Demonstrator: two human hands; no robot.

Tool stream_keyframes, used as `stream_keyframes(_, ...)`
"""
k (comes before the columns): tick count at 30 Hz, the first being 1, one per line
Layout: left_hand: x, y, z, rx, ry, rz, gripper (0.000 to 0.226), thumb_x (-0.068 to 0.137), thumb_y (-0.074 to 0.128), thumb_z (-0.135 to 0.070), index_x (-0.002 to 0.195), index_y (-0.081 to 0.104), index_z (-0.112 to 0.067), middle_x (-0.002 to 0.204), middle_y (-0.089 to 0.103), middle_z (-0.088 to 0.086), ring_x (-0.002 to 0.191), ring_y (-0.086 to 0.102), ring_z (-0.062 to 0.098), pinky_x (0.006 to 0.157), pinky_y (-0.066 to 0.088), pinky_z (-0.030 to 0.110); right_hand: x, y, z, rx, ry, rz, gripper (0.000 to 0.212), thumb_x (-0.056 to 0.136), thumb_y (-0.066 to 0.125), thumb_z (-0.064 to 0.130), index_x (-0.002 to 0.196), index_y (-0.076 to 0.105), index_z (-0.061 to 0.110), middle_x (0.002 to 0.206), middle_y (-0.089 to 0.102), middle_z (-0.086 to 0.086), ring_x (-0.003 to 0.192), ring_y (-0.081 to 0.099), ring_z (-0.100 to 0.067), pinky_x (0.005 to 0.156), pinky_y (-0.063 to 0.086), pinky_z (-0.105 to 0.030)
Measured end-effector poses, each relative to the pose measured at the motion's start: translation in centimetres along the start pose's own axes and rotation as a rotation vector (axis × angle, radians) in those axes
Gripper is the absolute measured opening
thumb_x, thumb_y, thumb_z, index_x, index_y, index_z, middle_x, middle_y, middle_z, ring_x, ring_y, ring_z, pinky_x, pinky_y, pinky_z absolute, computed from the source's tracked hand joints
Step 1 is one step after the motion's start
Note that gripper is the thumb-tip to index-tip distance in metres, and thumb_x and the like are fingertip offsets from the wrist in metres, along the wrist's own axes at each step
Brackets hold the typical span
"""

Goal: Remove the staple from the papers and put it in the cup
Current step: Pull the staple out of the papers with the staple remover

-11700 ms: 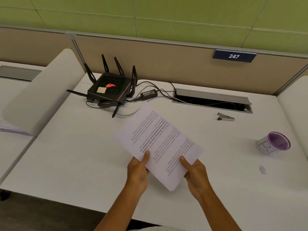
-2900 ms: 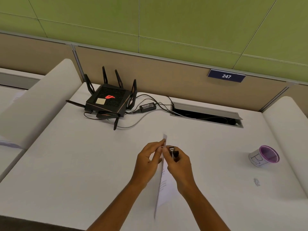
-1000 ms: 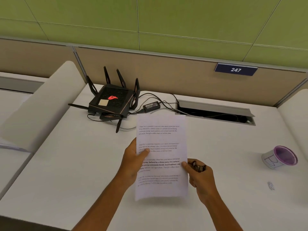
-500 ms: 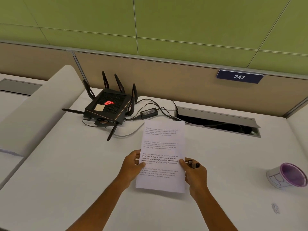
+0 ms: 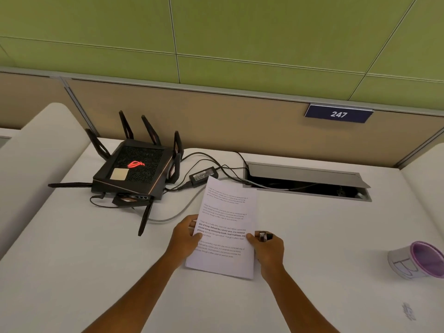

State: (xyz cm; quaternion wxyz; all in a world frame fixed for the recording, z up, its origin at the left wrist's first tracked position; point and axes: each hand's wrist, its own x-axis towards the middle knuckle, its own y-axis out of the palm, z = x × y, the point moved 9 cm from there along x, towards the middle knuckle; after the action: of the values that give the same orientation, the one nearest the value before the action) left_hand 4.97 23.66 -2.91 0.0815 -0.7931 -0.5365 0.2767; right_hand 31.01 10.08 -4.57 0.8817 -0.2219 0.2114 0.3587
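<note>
Both hands grip the papers (image 5: 225, 227) low over the tabletop (image 5: 96, 272), left hand (image 5: 186, 236) at one edge, right hand (image 5: 269, 248) also clutching a small staple remover (image 5: 263, 236); the staple itself is too small to see, so next it likely needs carrying to the cup (image 5: 418, 260) well to the right.

office cubicle. a white desk (image 5: 96, 272) is closed in at the back by a tan partition (image 5: 216, 121) bearing a blue number plate (image 5: 338, 113) marked 247, with green wall panels (image 5: 216, 32) above. the desk has a built-in cable hatch (image 5: 307, 174) with its flap raised, and a black router (image 5: 134, 171) with its power brick (image 5: 203, 176) stands wired beside it.
</note>
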Motion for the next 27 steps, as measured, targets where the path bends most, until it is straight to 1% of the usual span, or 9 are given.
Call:
stream_keyframes(2,0.5,0.1,0.3,0.038,0.014,-0.006,0.045,0.097,0.07,-0.009,0.139,0.056,-0.021,0.131,0.071,0.002,0.103,0.069,0.018,0.068,0.06,0.018,0.4,0.2,0.0,-0.053,-0.017,-0.024,0.018,0.076,0.09,0.018,0.083,0.074,0.015,0.083,0.077,-0.005,0.08,0.074,-0.027,0.074,0.064,-0.043)
stream_keyframes(4,0.8,0.3,0.7,0.072,0.025,-0.017,0.045,0.097,0.07,-0.009,0.139,0.056,-0.02,0.131,0.07,0.003,0.103,0.068,0.017,0.069,0.059,0.019,0.6,0.4,0.2,-0.101,-0.04,-0.046,0.019,0.077,0.09,0.021,0.08,0.072,0.016,0.081,0.076,-0.002,0.078,0.073,-0.024,0.07,0.062,-0.039)
stream_keyframes(6,0.9,0.4,0.8,0.089,0.037,-0.032,0.045,0.097,0.07,-0.01,0.139,0.056,-0.019,0.133,0.069,0.005,0.109,0.07,0.022,0.076,0.062,0.025,0.7,0.4,0.5,-0.15,-0.066,-0.066,0.02,0.078,0.089,0.025,0.079,0.071,0.016,0.079,0.075,0.0,0.075,0.072,-0.021,0.065,0.058,-0.033)
stream_keyframes(9,1.1,0.5,0.9,0.121,0.042,-0.056,0.049,0.096,0.072,-0.011,0.141,0.055,-0.018,0.132,0.064,0.007,0.11,0.068,0.023,0.082,0.064,0.033,1.0,0.4,0.8,-0.235,-0.088,-0.1,0.024,0.079,0.087,0.033,0.077,0.069,0.017,0.077,0.074,0.002,0.073,0.071,-0.02,0.064,0.058,-0.032)
stream_keyframes(13,1.0,0.5,0.8,0.17,0.056,-0.078,0.052,0.094,0.075,-0.013,0.141,0.054,-0.02,0.132,0.055,0.006,0.109,0.066,0.025,0.081,0.065,0.036,0.8,0.6,0.9,-0.329,-0.12,-0.139,0.024,0.08,0.085,0.035,0.081,0.065,0.023,0.08,0.071,0.005,0.074,0.069,-0.018,0.07,0.062,-0.038)
stream_keyframes(17,1.0,0.4,1.2,0.195,0.05,-0.084,0.059,0.091,0.078,-0.014,0.143,0.053,-0.021,0.138,0.05,0.006,0.113,0.066,0.031,0.082,0.066,0.039,0.6,0.7,1.2,-0.359,-0.146,-0.153,0.028,0.078,0.086,0.034,0.09,0.063,0.025,0.089,0.067,0.007,0.079,0.066,-0.016,0.068,0.054,-0.032)
stream_keyframes(22,0.7,0.2,1.5,0.242,0.01,-0.107,0.07,0.09,0.08,-0.019,0.151,0.045,-0.017,0.143,0.046,0.008,0.119,0.061,0.03,0.089,0.064,0.041,0.8,0.4,0.8,-0.232,-0.125,-0.126,0.028,0.081,0.084,0.031,0.096,0.063,0.022,0.096,0.067,0.002,0.087,0.066,-0.02,0.075,0.054,-0.034)
stream_keyframes(25,0.3,-0.1,1.6,0.256,0.005,-0.128,0.069,0.093,0.077,-0.025,0.153,0.043,-0.017,0.146,0.046,0.009,0.123,0.06,0.031,0.093,0.063,0.045,0.8,-0.5,1.0,-0.086,-0.093,-0.055,0.022,0.089,0.077,0.026,0.105,0.062,0.021,0.101,0.065,0.002,0.087,0.061,-0.011,0.078,0.048,-0.03)
stream_keyframes(27,-0.1,-0.2,1.7,0.264,0.014,-0.145,0.069,0.094,0.075,-0.027,0.153,0.042,-0.017,0.15,0.045,0.009,0.127,0.058,0.032,0.098,0.061,0.05,1.3,-1.3,1.1,-0.05,-0.08,0.005,0.024,0.092,0.073,0.025,0.112,0.061,0.024,0.105,0.064,0.004,0.089,0.061,-0.01,0.08,0.05,-0.032)
